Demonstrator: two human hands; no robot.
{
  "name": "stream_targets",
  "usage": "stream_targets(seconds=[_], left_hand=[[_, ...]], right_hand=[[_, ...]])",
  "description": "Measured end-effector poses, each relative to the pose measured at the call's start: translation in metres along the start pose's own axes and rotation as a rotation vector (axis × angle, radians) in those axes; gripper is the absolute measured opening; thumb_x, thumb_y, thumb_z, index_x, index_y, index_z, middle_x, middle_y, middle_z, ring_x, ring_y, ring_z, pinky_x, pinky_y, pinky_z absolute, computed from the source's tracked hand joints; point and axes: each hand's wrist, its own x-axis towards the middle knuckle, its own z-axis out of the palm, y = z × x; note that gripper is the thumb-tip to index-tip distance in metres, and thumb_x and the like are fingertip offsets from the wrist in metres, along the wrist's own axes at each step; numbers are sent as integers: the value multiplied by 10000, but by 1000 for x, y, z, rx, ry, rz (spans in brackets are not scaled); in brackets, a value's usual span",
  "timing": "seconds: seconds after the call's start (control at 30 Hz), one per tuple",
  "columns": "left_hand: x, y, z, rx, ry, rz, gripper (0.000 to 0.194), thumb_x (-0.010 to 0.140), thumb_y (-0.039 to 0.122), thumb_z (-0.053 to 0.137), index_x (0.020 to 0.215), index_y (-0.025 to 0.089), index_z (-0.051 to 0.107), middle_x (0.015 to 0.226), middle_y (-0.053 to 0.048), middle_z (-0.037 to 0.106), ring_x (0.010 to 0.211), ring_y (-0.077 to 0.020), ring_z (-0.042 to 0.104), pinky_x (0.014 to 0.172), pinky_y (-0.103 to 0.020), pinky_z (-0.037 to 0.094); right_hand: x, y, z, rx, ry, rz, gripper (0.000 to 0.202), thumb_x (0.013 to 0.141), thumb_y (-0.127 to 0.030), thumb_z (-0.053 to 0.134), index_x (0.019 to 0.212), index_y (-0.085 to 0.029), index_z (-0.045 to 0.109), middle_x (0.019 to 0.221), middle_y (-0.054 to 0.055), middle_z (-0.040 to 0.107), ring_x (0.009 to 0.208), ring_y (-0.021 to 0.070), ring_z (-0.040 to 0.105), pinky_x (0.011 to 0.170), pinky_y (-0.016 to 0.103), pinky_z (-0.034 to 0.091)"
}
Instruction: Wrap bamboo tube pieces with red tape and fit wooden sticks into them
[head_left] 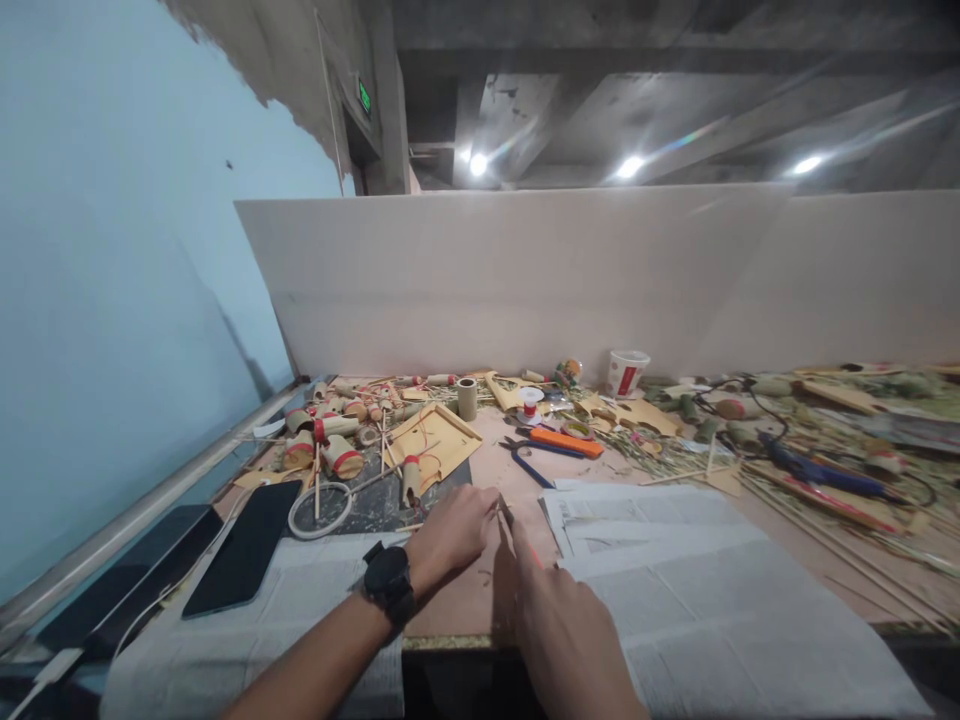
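My left hand (455, 523), with a black watch (388, 578) on its wrist, is closed near the table's middle. Its fingertips pinch something too small to make out. Just to the right, my right hand (559, 600) is wrapped round an orange-handled knife (507, 515), its index finger stretched along the tool. The dark blade points away from me and meets the left fingertips. Beyond the hands lie pliers with blue handles (534, 466) and an orange cutter (566, 442). A small bamboo tube with a red band (411, 480) stands behind my left hand.
Newspaper sheets (675, 590) cover the right front; a black phone (244, 548) and a white ring (320, 511) lie at left. Bamboo pieces (343, 456), a paper cup (627, 373), a thread spool (530, 404) and a blue tool (825, 468) sit farther back. A white panel (525, 280) stands behind.
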Motion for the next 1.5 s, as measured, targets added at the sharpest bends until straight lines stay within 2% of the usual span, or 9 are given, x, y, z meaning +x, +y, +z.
stream_targets(seconds=[0.13,0.27,0.47,0.63,0.9,1.1,1.23,1.4,1.5], left_hand=[[1,0,0,-22,0,-17,284,997,255,374,885,206,630,851,-90,714,786,-211,672,614,-283,354],[-2,-2,2,-88,28,-39,275,1003,289,389,909,207,635,899,-86,721,845,-213,670,675,-275,395],[-7,-1,0,-193,64,-35,263,981,272,431,876,201,660,915,-68,730,884,-206,663,752,-277,429],[-9,5,-3,-169,57,-34,323,980,234,394,796,186,655,887,-82,730,841,-204,663,722,-284,423],[-8,9,-1,-150,51,-110,274,975,229,403,859,185,647,904,-85,729,848,-205,672,693,-283,412],[-8,12,-7,-90,14,-104,252,979,213,403,879,194,634,922,-74,729,860,-205,675,681,-286,407],[-7,12,-8,-82,-4,-65,254,988,211,400,885,186,630,964,-85,730,901,-207,677,720,-285,416],[-7,10,-6,-69,13,-89,245,980,208,408,868,190,625,926,-83,727,875,-214,678,682,-288,401],[-6,8,-4,-69,34,-51,232,970,202,419,869,193,627,934,-81,728,881,-217,676,686,-291,401]], right_hand=[[10,2,1,22,36,1,620,946,-44,392,1539,-216,329,933,153,742,823,275,753,610,280,487],[13,5,2,17,82,-13,634,947,-46,377,1548,-232,299,925,139,743,805,264,753,601,271,475],[3,3,4,21,41,10,593,961,-61,377,1526,-238,351,838,116,753,783,261,757,573,254,474],[1,2,6,50,64,16,592,978,-101,399,1546,-244,317,824,119,759,767,273,760,574,272,494],[0,5,8,49,62,-1,624,963,-79,390,1558,-235,287,873,131,761,767,272,761,571,268,489],[-3,8,12,0,54,-6,673,936,-32,394,1562,-249,274,851,111,755,799,261,760,561,242,458],[4,7,8,20,80,-23,642,948,-76,427,1555,-236,289,840,118,753,782,271,757,561,256,458],[-1,12,4,-4,36,-23,665,940,-60,424,1557,-266,287,862,106,759,799,266,754,568,249,439],[-4,14,1,-14,36,-36,673,936,-41,404,1557,-271,287,881,106,758,811,253,750,571,244,420]])
